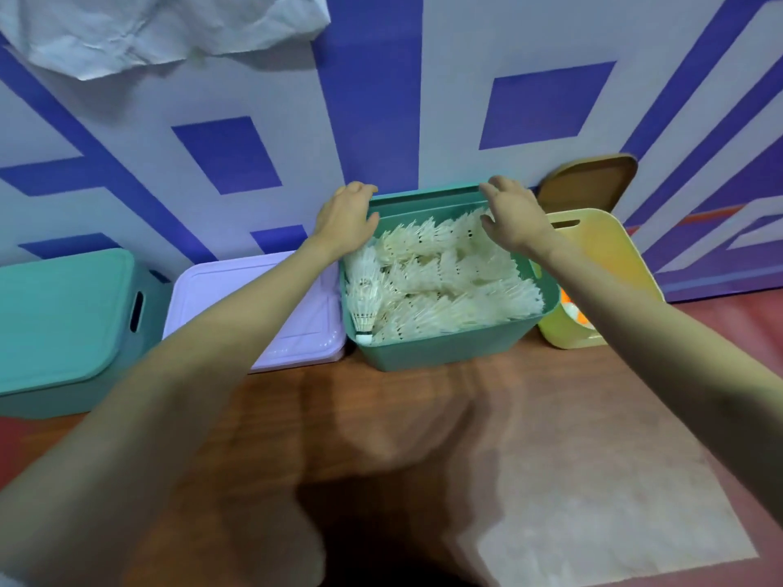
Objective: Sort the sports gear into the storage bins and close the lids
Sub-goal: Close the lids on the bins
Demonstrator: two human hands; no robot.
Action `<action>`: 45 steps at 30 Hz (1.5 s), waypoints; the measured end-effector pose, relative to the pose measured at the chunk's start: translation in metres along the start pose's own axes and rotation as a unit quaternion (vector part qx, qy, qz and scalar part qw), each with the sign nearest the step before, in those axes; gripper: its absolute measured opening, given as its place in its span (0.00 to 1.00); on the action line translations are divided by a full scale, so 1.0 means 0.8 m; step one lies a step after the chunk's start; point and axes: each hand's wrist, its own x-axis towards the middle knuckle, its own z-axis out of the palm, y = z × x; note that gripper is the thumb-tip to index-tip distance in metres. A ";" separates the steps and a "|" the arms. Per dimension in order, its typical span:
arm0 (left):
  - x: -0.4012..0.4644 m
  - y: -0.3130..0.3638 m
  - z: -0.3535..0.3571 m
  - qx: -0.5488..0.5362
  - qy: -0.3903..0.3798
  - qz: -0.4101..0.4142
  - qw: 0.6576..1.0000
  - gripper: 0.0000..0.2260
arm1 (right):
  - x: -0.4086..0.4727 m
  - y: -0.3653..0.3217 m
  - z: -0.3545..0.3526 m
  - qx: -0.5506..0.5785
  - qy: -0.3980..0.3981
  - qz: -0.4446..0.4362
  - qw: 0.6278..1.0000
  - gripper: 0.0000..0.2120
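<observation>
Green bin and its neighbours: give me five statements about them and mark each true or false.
1. The green bin is full of shuttlecocks. True.
2. The purple bin is open. False: its lid is on.
3. Both hands, left hand and right hand, reach to the green bin's far rim. True.
4. The yellow bin stands left of the green bin. False: it stands to its right.
5. The teal bin at far left has its lid off. False: the lid is on.
</observation>
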 end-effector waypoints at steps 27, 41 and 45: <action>0.019 0.028 -0.024 0.101 0.194 0.024 0.976 0.07 | 0.055 0.009 -0.025 -0.052 0.185 -0.024 0.981 0.13; -0.076 0.055 -0.100 0.016 0.206 0.064 0.976 0.07 | -0.032 -0.010 -0.074 -0.011 0.374 -0.090 0.923 0.06; -0.110 0.064 -0.087 -0.029 0.165 0.064 0.984 0.07 | -0.076 -0.010 -0.059 0.017 0.358 -0.131 0.924 0.03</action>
